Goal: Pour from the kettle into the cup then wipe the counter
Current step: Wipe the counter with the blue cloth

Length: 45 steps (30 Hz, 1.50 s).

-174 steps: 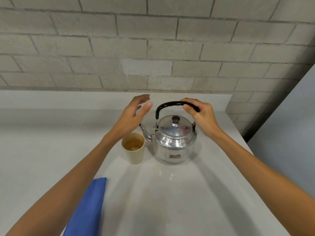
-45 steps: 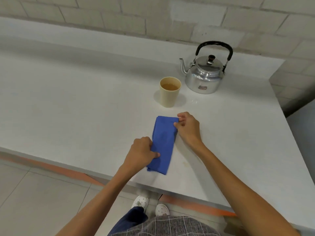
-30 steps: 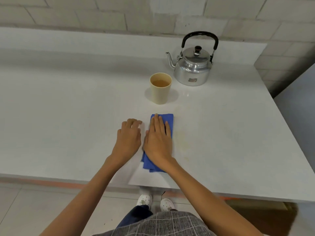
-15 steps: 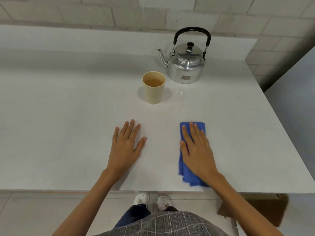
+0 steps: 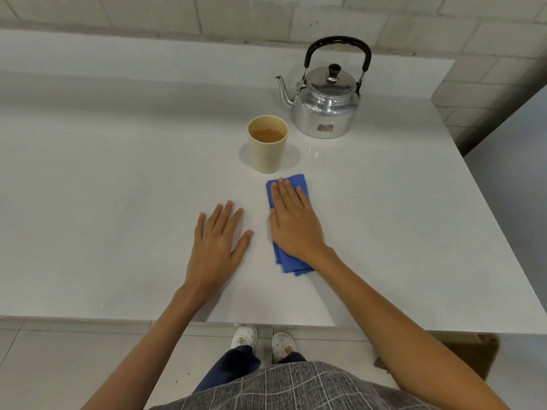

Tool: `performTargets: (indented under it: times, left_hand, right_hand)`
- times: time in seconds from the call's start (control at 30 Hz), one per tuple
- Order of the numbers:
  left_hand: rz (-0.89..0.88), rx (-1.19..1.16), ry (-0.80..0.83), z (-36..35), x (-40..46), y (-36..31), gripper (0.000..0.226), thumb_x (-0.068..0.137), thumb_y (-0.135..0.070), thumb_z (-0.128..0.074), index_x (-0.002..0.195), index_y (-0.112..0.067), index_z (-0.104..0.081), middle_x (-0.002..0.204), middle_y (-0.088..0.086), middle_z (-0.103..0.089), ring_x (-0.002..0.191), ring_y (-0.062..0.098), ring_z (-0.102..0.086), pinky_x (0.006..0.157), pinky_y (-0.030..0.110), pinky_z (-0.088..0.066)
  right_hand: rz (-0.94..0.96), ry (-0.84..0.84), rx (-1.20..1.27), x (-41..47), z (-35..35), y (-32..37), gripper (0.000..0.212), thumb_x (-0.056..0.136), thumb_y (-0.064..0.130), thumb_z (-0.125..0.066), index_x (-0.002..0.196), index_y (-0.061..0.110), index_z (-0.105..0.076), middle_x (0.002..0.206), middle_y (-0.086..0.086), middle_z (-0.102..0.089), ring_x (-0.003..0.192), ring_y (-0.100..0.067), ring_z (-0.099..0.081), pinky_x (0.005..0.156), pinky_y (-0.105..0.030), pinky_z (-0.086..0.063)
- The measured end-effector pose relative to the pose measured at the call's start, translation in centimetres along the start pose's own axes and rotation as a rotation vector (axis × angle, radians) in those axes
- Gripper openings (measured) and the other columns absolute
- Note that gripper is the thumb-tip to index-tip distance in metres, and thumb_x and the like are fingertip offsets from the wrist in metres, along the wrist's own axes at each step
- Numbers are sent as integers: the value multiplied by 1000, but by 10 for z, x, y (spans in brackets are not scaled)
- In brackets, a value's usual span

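A shiny metal kettle with a black handle stands at the back right of the white counter, spout to the left. A beige cup holding brownish liquid stands in front of it to the left. Just below the cup lies a folded blue cloth. My right hand presses flat on the cloth, fingers together and pointing away from me. My left hand rests flat on the bare counter a little left of the cloth, fingers spread, holding nothing.
A raised ledge and a grey block wall run along the back. The counter's front edge is close to my body, with tiled floor and my white shoes below. The right edge drops off beside a grey panel.
My right hand has slid the cloth leftward and forward, from out at the right to just below the cup. My left hand has stayed flat on the counter.
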<state>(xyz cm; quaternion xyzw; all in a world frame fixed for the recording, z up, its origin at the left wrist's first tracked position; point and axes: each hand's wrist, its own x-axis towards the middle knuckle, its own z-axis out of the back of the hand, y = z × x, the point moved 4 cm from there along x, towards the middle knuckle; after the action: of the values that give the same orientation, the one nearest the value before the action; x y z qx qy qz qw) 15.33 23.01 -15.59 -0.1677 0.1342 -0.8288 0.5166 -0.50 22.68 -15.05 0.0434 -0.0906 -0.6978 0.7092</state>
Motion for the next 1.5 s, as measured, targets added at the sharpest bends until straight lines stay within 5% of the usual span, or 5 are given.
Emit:
performTargets:
  times: [0.33, 0.57, 0.8, 1.1, 1.5]
  left_hand:
    - [7, -17, 16, 0, -1, 1, 52, 96, -41, -38, 143, -18, -34, 155, 5, -26, 145, 20, -16, 119, 42, -7]
    - [-8, -3, -3, 3, -3, -1, 58, 93, -49, -27, 140, -17, -38, 153, 5, -30, 144, 20, -19, 119, 43, -10]
    - [-9, 6, 1, 1, -3, -1, 58, 93, -49, -26, 141, -18, -36, 154, 4, -29, 144, 18, -17, 119, 43, -10]
    - [4, 6, -1, 1, -3, 0, 52, 96, -42, -36, 141, -18, -36, 154, 4, -29, 144, 19, -18, 119, 40, -8]
    - [7, 4, 13, 0, -3, 1, 56, 94, -47, -28, 143, -19, -34, 154, 4, -28, 144, 18, -17, 119, 40, -8]
  right_hand:
    - [121, 24, 120, -77, 10, 8, 49, 99, 25, -26, 145, 8, -20, 155, -7, -19, 144, -17, -12, 119, -32, 0]
    - [-141, -54, 64, -102, 32, -95, 51, 94, 22, -24, 139, 0, -33, 147, -16, -35, 139, -25, -28, 117, -35, -13]
    - [-247, -44, 12, -18, 33, -152, 49, 99, 15, -32, 145, 3, -19, 154, -15, -21, 143, -25, -17, 117, -32, -2]
    - [-93, -25, -25, 47, 16, -88, 50, 100, 19, -27, 146, 3, -15, 156, -15, -17, 144, -24, -13, 118, -34, -2]
    - [79, 17, 66, -77, 13, -23, 50, 99, 26, -27, 145, 10, -19, 154, -4, -19, 144, -16, -14, 119, -31, -3]
